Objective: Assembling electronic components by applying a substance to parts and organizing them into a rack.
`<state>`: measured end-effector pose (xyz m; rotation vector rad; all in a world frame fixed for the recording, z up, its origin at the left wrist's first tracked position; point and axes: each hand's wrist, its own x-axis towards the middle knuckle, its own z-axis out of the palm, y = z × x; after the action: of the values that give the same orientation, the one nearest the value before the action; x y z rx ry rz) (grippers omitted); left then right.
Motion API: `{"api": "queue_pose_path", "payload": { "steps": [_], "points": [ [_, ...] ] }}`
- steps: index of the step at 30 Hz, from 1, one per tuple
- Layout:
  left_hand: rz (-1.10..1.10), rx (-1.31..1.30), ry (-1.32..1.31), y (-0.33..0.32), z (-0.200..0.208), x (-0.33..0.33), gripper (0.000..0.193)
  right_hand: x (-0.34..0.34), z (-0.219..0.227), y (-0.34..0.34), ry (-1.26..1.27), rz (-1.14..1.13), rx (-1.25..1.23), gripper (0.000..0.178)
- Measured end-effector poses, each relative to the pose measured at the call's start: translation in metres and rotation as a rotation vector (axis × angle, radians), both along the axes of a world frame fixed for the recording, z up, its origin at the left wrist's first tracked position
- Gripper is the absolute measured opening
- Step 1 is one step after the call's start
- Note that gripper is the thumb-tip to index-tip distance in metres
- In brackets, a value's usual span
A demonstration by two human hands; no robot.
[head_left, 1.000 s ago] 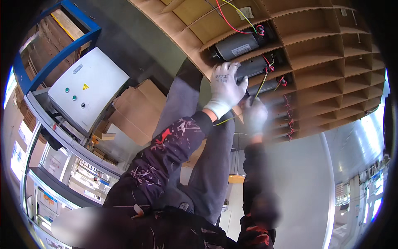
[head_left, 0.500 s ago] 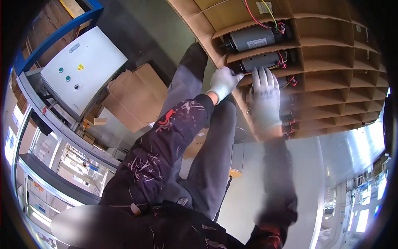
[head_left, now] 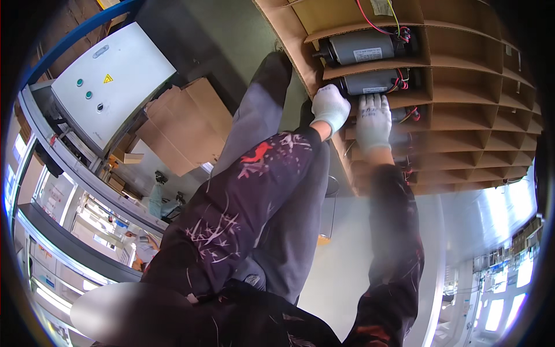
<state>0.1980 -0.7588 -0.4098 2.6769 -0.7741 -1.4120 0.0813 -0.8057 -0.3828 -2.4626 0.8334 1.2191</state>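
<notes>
Dark cylindrical electric motors lie in the cells of a cardboard divider box [head_left: 298,43] at upper right. My left hand [head_left: 331,108], in a white glove, is closed in a fist at the shaft end of the second motor [head_left: 361,82]; its fingertips and whatever they hold are hidden. Close beside it my right hand [head_left: 374,122], also gloved, has its fingers stretched out together, tips against the near side of the same motor. Red and black wires [head_left: 400,82] stick out at that motor's right end. Farther off lies another motor [head_left: 358,47] with a pale label.
More divider cells [head_left: 462,85] run to the right. At left stands a white control cabinet [head_left: 115,81] with green buttons, near a blue frame [head_left: 72,40]. A folded cardboard piece [head_left: 182,124] leans beside it. Another person [head_left: 145,247] is at lower left, beyond a metal rail.
My left hand has gone from a pinch at the box edge to a fist by the motor's shaft end. My right hand's fingers have drawn back, uncovering the motor's label. The whole view has shifted slightly.
</notes>
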Motion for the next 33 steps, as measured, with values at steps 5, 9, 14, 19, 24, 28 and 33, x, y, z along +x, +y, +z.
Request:
{"api": "queue_pose_path", "payload": {
  "steps": [5, 9, 14, 19, 24, 28, 33],
  "points": [
    [-0.003, -0.089, 0.077, 0.011, -0.006, 0.002, 0.026, 0.025, -0.004, -0.019, 0.162, -0.147, 0.004, 0.060],
    [-0.095, -0.080, 0.074, 0.015, -0.008, -0.002, 0.018, -0.018, 0.008, -0.017, -0.331, -0.148, -0.058, 0.060],
    [-0.213, -0.133, -0.117, 0.028, -0.017, 0.019, 0.017, 0.046, 0.062, -0.091, -0.697, -0.644, -0.395, 0.051],
    [-0.270, -0.092, -0.092, 0.013, 0.020, 0.000, 0.026, 0.070, 0.035, -0.137, -0.296, -0.366, -0.575, 0.052],
    [-0.349, -0.127, -0.065, 0.009, 0.051, 0.016, 0.046, 0.077, 0.008, -0.109, -0.222, -0.106, -0.483, 0.044],
    [-0.235, -0.403, -0.053, 0.021, 0.058, 0.035, 0.052, 0.068, 0.012, -0.083, -0.265, -0.013, -0.408, 0.050],
    [-0.344, -0.624, -0.041, -0.005, 0.068, 0.042, 0.061, 0.035, 0.022, -0.070, -0.321, 0.169, -0.339, 0.049]
  ]
}}
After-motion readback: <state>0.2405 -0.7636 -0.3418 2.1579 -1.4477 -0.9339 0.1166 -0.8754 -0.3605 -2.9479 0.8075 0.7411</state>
